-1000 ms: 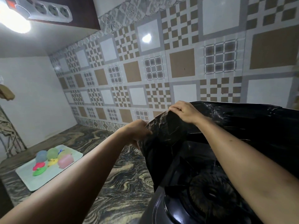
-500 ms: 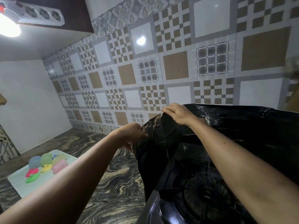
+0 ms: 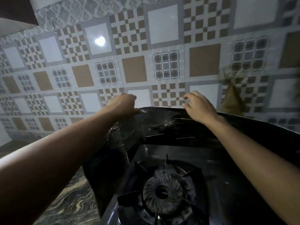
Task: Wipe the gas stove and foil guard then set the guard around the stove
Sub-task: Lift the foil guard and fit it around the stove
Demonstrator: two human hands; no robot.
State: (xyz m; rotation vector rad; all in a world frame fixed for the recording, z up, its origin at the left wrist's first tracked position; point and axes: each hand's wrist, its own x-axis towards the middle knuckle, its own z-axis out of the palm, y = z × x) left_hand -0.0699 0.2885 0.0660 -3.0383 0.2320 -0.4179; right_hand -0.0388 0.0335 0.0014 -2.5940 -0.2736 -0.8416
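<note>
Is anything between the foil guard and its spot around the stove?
Nothing visible. The foil guard already stands along the stove's back and left side, with the left hand and right hand at its top edge.

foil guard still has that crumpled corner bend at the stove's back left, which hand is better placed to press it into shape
Left. The left hand rests on the foil guard right above the crumpled corner; the right hand sits further along the back panel, behind the stove.

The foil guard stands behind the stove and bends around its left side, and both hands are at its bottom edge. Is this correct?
Not quite. In the head view both hands, left hand and right hand, are at the top edge of the foil guard, not the bottom. The rest holds: it stands behind the stove and bends around its left side.
</note>
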